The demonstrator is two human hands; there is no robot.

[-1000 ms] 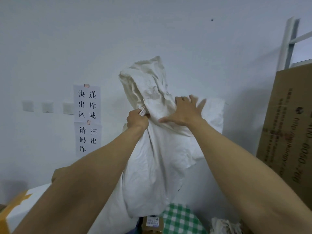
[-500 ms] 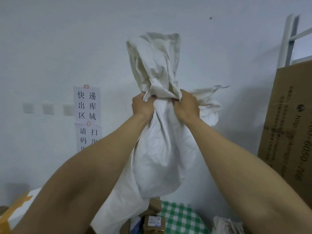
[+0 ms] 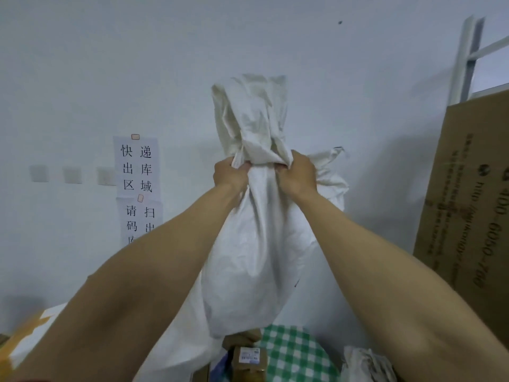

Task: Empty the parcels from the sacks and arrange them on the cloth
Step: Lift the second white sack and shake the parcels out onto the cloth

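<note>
Your left hand [image 3: 230,176] and your right hand [image 3: 297,175] are both clenched tight on the gathered cloth of the white sack [image 3: 253,244], fists side by side with only a narrow twist of fabric between them. You hold it up in front of you, arms stretched forward. Above your fists, at 12 o'clock, the loose end of the sack stands up in a crumpled bunch. Below them, toward 6 o'clock, the body of the sack hangs down full and rounded; what is inside it cannot be seen through the cloth.

Directly under the hanging sack, at 6 o'clock, a brown parcel [image 3: 249,357] with a white label lies on the green-and-white checked cloth [image 3: 297,354]. The sack's lower edge hangs just above the parcel and hides what lies behind it. A second pale sack [image 3: 176,346] slumps at 7 o'clock, partly hidden by your left forearm. At 5 o'clock, near the frame's bottom edge, sits a crumpled whitish bundle [image 3: 366,365].

At 9 o'clock, two paper notices [image 3: 137,186] with Chinese characters are stuck on the white wall [image 3: 110,64], with three wall switches [image 3: 73,175] to their left. At 3 o'clock a large cardboard sheet [image 3: 468,202] leans upright, and a white metal frame [image 3: 468,56] rises behind it. At 8 o'clock, a box with yellow tape [image 3: 27,334] shows beneath your left arm.
</note>
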